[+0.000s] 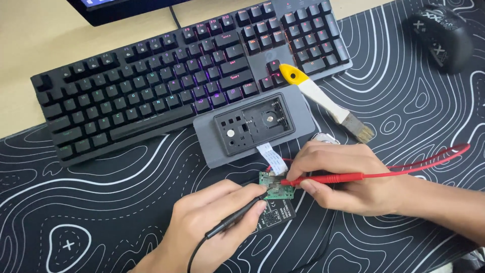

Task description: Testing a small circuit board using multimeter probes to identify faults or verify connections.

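The keyboard (187, 76) lies behind the open casing (255, 130). The brush (328, 103) rests right of the casing, its handle on the keyboard. The circuit board (275, 185) lies before the casing, between both hands. The mouse (442, 35) sits far right.

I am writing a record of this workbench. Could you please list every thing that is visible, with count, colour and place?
keyboard: 1, black, top left
monitor base: 1, dark, top edge
mouse: 1, black, top right
brush: 1, yellow and white handle, right of keyboard
grey case: 1, centre, opened
circuit board: 1, green, between hands
desk mat: 1, black, white lines
black probe: 1, left hand
red probe: 1, right hand
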